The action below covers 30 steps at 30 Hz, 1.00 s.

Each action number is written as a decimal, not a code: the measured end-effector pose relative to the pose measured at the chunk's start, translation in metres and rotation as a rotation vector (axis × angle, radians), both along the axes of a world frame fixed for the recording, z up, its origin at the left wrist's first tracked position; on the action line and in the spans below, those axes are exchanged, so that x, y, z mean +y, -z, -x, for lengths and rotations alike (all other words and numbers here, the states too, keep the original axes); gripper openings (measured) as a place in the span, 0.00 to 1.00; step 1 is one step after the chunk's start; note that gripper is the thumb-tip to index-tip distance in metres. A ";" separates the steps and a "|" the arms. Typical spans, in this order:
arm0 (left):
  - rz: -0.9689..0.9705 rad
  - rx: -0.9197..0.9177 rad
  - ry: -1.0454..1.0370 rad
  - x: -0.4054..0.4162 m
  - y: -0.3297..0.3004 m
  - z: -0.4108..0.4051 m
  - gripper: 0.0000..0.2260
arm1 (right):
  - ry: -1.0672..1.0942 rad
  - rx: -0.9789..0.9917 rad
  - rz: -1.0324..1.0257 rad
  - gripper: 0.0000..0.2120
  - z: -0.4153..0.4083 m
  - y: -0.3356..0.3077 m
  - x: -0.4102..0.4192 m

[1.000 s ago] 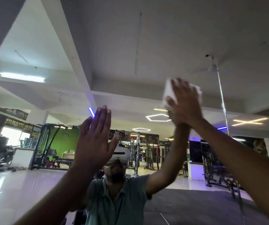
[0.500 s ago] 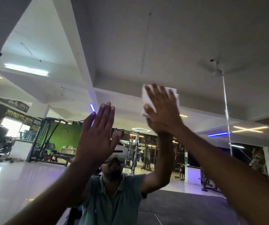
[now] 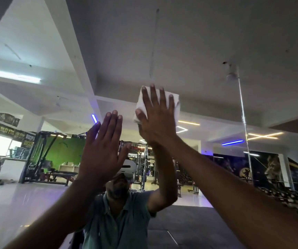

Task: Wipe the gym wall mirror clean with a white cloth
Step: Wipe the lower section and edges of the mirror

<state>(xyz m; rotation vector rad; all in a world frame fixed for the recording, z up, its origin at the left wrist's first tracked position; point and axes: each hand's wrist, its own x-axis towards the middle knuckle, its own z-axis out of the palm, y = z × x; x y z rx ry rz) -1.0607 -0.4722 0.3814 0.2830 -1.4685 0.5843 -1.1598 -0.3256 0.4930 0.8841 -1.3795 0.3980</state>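
**A:** Where do you have the white cloth (image 3: 156, 106)?

**B:** Folded into a pad under your right hand (image 3: 156, 119), high on the wall mirror (image 3: 207, 51). Your fingers lie straight and spread over it and press it flat to the glass; nothing is pinched. Your left hand (image 3: 102, 151) is open too, palm toward the glass beside and below it; I can't tell whether it touches.

**A:** How will the cloth handle?

**B:** I'd judge it light, soft and limp. It probably stays up only through your palm's pressure, so keep your hand over the pad's middle, or an edge may fold or slip out.

**A:** And the mirror?

**B:** Stiff, smooth, likely slippery and fragile. Press evenly.

**A:** Any containers?

**B:** None that I can see, no bucket or spray bottle.
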 end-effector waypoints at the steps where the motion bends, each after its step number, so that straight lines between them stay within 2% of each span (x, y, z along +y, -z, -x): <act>1: -0.002 -0.001 0.008 0.000 0.000 0.000 0.34 | -0.005 0.043 -0.070 0.35 0.005 -0.003 0.009; 3: -0.003 0.002 0.022 -0.001 0.000 -0.001 0.34 | 0.005 0.077 -0.120 0.35 0.035 -0.012 0.042; 4: 0.002 0.003 0.026 -0.002 -0.001 -0.002 0.34 | 0.021 0.036 -0.074 0.35 0.056 -0.013 0.064; 8: 0.016 0.010 0.033 0.001 0.001 0.000 0.34 | 0.050 -0.231 0.290 0.39 0.136 0.026 0.162; 11: 0.008 0.006 0.040 0.003 0.000 -0.001 0.33 | 0.037 -0.408 0.463 0.40 0.125 0.057 0.155; 13: -0.022 0.022 0.052 0.007 0.000 0.000 0.33 | 0.035 -0.347 0.398 0.40 0.095 0.073 0.122; 16: -0.060 0.032 0.122 0.031 0.011 0.013 0.32 | 0.018 -0.126 0.043 0.37 0.060 0.103 0.077; 18: -0.010 -0.028 0.161 0.054 0.026 0.035 0.32 | -0.012 -0.032 -0.108 0.35 0.061 0.113 0.083; 20: 0.021 -0.084 0.151 0.073 0.041 0.055 0.33 | 0.009 0.018 -0.160 0.34 0.085 0.116 0.112; 22: 0.018 -0.072 0.114 0.079 0.049 0.064 0.33 | 0.075 -0.049 -0.078 0.35 0.125 0.127 0.154; 24: 0.018 -0.065 0.087 0.080 0.051 0.065 0.33 | 0.145 -0.178 0.106 0.34 0.165 0.145 0.203; 26: 0.023 -0.073 0.079 0.080 0.053 0.065 0.33 | 0.122 -0.349 0.288 0.37 0.182 0.159 0.232; 28: 0.023 -0.076 0.082 0.082 0.054 0.066 0.34 | 0.091 -0.458 0.433 0.41 0.170 0.160 0.214; 30: 0.025 -0.072 0.089 0.081 0.055 0.068 0.34 | 0.079 -0.385 0.416 0.39 0.131 0.165 0.164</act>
